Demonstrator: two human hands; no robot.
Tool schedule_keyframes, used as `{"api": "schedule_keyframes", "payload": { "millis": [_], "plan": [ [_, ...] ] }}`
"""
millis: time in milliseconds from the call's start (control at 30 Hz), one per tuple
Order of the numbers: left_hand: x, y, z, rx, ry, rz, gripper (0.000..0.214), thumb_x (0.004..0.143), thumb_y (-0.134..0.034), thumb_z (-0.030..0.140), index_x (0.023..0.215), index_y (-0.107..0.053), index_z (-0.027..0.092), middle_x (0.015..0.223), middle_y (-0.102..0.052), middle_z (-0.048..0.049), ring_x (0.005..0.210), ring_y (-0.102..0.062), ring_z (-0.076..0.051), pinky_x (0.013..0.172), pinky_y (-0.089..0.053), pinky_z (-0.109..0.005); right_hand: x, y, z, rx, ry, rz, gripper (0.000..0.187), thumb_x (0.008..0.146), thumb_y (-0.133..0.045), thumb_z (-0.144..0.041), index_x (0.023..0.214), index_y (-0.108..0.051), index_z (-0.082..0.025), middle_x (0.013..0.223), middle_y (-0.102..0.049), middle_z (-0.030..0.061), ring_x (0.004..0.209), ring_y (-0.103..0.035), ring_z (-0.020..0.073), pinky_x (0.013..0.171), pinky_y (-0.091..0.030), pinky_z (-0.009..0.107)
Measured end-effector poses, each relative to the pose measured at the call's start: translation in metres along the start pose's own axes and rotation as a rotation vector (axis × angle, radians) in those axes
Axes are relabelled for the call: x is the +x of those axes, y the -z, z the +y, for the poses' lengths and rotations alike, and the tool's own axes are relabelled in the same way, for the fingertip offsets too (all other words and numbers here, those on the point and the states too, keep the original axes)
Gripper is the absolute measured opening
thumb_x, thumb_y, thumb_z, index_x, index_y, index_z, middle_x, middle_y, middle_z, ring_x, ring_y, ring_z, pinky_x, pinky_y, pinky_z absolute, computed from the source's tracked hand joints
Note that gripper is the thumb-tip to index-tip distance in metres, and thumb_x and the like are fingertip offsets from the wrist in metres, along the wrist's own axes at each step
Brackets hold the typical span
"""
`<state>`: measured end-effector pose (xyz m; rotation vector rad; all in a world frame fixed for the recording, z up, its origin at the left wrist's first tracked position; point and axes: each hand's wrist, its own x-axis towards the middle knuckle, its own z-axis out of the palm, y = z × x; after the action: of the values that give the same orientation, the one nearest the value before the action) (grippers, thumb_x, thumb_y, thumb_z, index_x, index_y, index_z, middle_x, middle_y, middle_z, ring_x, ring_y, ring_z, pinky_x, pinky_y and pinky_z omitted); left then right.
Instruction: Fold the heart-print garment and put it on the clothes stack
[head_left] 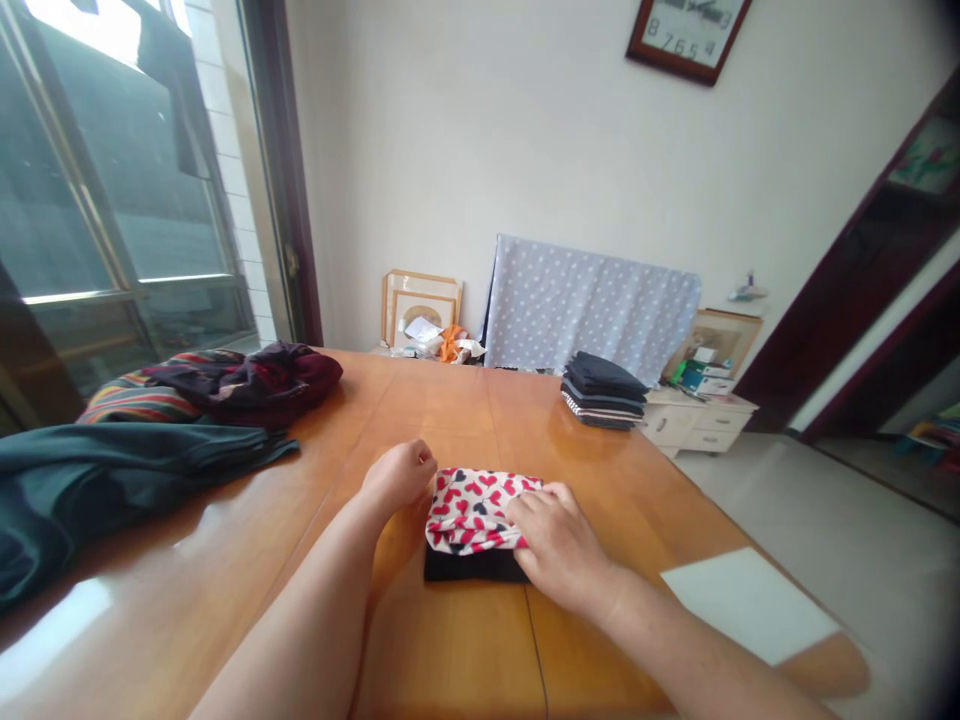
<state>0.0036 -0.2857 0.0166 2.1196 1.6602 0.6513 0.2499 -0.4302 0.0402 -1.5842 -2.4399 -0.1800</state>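
In front of me on the wooden table lies a folded cloth garment [480, 505], white with red and dark hearts. A black folded part [474, 566] shows along its near edge; I cannot tell whether it belongs to the same garment. My right hand [559, 540] is on the right side of the heart-print fabric, fingers bent over it, the fingertips partly hidden. At the far left corner of the garment, my left hand [405, 472] is closed with fingers curled in. Whatever its fingertips pinch there, if anything, is too small to make out.
On the wooden table [420, 400], a neat stack of folded dark clothes [604, 390] stands at the far right. Rumpled clothes [247, 385] and a dark green garment [135, 470] lie at left. A white sheet [750, 603] rests near the right edge.
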Motion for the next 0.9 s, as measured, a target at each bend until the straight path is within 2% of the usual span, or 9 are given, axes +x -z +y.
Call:
{"api": "schedule_keyframes", "payload": {
  "millis": [300,433,533,733,833,900],
  "plan": [
    [-0.004,-0.001,0.009,-0.085,0.009,-0.031,0.026,0.087,-0.052,0.043,0.078,-0.065,0.022,0.070,-0.070,-0.0038,0.063,-0.061,-0.018,0.056,-0.035,-0.026,0.002,0.005,-0.007,-0.020,-0.082,0.050,0.026,0.076,-0.058,-0.012,0.100,-0.060,-0.022,0.110,-0.067,0.0071,0.104,-0.056,0.0242,0.094,-0.031,0.039],
    [-0.005,-0.003,0.009,-0.090,-0.002,-0.036,0.024,0.086,-0.054,0.042,0.079,-0.064,0.022,0.068,-0.069,-0.0026,0.061,-0.060,-0.017,0.055,-0.033,-0.025,-0.011,0.008,-0.015,-0.018,-0.024,-0.004,0.024,0.075,-0.059,-0.013,0.097,-0.060,-0.023,0.102,-0.066,0.0060,0.101,-0.055,0.0245,0.095,-0.033,0.040],
    [-0.005,-0.003,0.011,-0.087,-0.015,-0.038,0.023,0.086,-0.053,0.042,0.080,-0.063,0.023,0.067,-0.068,-0.0014,0.060,-0.059,-0.017,0.055,-0.031,-0.025,-0.024,0.011,-0.014,0.013,-0.038,0.004,0.024,0.078,-0.058,-0.014,0.099,-0.063,-0.024,0.103,-0.066,0.0059,0.103,-0.055,0.0247,0.101,-0.033,0.042],
    [-0.008,-0.004,0.018,-0.124,-0.132,-0.031,0.023,0.088,-0.051,0.042,0.083,-0.063,0.023,0.073,-0.069,-0.0005,0.065,-0.060,-0.016,0.056,-0.033,-0.024,-0.053,0.007,0.003,0.091,-0.143,0.034,0.048,0.079,-0.053,-0.010,0.120,-0.065,-0.033,0.127,-0.064,0.0039,0.116,-0.056,0.0252,0.117,-0.024,0.051],
    [-0.009,-0.006,0.021,-0.192,-0.189,-0.021,0.027,0.090,-0.048,0.044,0.086,-0.063,0.023,0.068,-0.067,0.0012,0.062,-0.059,-0.015,0.057,-0.036,-0.023,-0.070,-0.001,0.012,0.147,-0.246,0.104,0.055,0.080,-0.053,-0.009,0.127,-0.062,-0.035,0.135,-0.061,0.0040,0.121,-0.056,0.0252,0.114,-0.035,0.047],
    [-0.009,-0.006,0.022,-0.216,-0.211,0.039,0.029,0.090,-0.048,0.047,0.087,-0.063,0.023,0.070,-0.067,0.0015,0.064,-0.060,-0.016,0.059,-0.039,-0.023,-0.080,-0.006,0.018,0.223,-0.313,0.162,0.056,0.080,-0.052,-0.009,0.130,-0.061,-0.034,0.135,-0.061,0.0051,0.121,-0.058,0.0247,0.108,-0.044,0.042]
  ]
}}
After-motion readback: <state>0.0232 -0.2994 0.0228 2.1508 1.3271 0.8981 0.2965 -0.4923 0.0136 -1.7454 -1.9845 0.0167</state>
